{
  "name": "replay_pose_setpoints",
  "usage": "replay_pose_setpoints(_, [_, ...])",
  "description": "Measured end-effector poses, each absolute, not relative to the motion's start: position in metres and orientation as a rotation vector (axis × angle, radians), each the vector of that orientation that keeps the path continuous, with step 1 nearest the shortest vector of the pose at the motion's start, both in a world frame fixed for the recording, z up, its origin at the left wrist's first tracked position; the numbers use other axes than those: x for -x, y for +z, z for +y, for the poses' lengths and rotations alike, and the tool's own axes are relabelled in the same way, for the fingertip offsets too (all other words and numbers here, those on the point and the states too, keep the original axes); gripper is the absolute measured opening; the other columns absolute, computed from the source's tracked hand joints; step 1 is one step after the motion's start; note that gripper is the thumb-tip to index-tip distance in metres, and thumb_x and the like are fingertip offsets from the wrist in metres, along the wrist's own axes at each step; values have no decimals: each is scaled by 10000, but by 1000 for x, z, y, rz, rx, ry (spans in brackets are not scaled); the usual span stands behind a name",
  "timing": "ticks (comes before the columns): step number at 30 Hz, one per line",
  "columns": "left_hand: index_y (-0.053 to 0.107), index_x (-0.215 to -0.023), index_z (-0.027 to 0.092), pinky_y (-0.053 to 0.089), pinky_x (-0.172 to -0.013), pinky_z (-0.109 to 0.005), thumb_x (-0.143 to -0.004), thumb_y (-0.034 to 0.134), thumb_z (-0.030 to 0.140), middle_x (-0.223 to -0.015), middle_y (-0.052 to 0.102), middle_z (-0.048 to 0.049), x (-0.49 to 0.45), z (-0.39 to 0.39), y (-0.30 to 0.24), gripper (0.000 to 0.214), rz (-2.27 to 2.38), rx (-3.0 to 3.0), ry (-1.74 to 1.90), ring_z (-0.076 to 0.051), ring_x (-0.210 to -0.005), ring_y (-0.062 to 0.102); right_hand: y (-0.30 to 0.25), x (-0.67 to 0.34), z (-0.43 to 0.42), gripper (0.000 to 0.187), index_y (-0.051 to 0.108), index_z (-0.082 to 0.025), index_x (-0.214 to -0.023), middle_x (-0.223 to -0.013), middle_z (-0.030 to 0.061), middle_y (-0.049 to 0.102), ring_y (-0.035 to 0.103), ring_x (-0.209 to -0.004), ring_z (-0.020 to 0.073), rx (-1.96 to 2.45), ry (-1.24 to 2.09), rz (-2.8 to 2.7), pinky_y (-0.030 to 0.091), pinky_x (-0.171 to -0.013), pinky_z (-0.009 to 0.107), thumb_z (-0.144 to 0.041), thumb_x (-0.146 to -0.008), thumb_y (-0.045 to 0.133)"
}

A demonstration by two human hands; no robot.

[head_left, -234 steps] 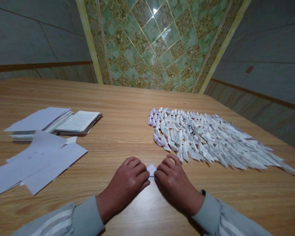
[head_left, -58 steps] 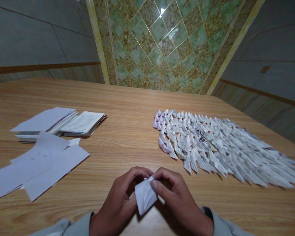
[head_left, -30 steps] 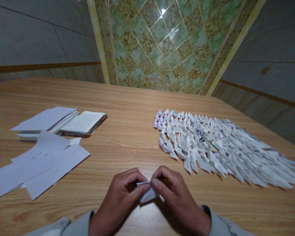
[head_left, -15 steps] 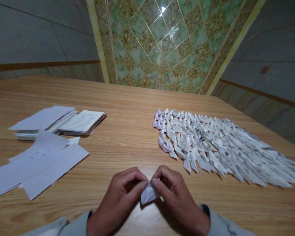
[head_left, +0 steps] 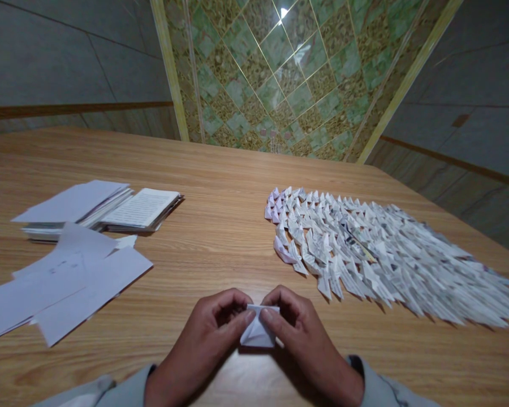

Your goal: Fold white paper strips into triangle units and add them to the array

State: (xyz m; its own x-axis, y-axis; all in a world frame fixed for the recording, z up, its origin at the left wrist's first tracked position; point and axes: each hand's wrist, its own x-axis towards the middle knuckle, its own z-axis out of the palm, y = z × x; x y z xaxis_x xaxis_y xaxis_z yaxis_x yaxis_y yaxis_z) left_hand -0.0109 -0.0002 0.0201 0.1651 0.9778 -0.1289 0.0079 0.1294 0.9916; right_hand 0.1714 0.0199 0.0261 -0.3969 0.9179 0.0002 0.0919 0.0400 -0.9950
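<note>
My left hand [head_left: 207,339] and my right hand [head_left: 301,336] meet at the near edge of the wooden table [head_left: 220,181]. Both pinch a small folded piece of white paper [head_left: 258,330] between thumbs and fingertips, just above the tabletop. The fingers of each hand are curled and closed on the paper. Grey sleeves cover both wrists. Part of the fold is hidden behind my fingers.
A large spread of several small folded paper pieces [head_left: 365,249] lies in rows to the right. To the left are loose white sheets [head_left: 68,277] and, behind them, a stack of printed pages [head_left: 106,209]. Tiled walls rise beyond the table's far edge.
The folded paper was held up and turned between my fingers; now it is lower, flatter and more spread out between both hands. Hands stay at the same spot.
</note>
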Motion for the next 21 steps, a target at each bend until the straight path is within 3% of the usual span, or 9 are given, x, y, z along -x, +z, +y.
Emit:
replay_pose_setpoints(5, [669, -885, 159, 425, -643, -245, -835, 703, 339, -765, 622, -2, 11, 1, 19, 190, 1076, -1201, 977, -144, -695, 533, 22, -173, 21, 328, 547, -189, -748, -683, -24, 518, 463, -646, 137, 1080, 1330, -1548, 370, -590, 253, -453, -935, 602])
replay_pose_setpoints(11, [626, -745, 143, 357, -558, -223, -771, 742, 346, -641, 577, 21, 11, 5, 18, 235, 1106, -1135, 905, -110, -581, 467, 20, -174, 18, 323, 549, -186, -774, -685, -24, 525, 467, -630, 128, 1047, 1311, -1571, 362, -566, 244, -451, -956, 581])
replay_pose_setpoints(18, [605, -932, 192, 460, -650, -251, -888, 664, 402, -748, 653, 2, 14, 1, 21, 223, 1015, -1119, 967, -154, -693, 598, 23, -175, 20, 327, 588, -173, -781, -690, -8, 573, 510, -632, 134, 1095, 1327, -1577, 385, -571, 246, -455, -945, 611])
replay_pose_setpoints(21, [608, -921, 222, 495, -690, -257, -871, 694, 307, -808, 687, 1, 13, -4, 25, 130, 1026, -1253, 1042, -171, -761, 646, 21, -174, 21, 357, 563, -185, -772, -681, -17, 561, 508, -635, 135, 1080, 1339, -1484, 391, -577, 244, -491, -950, 604])
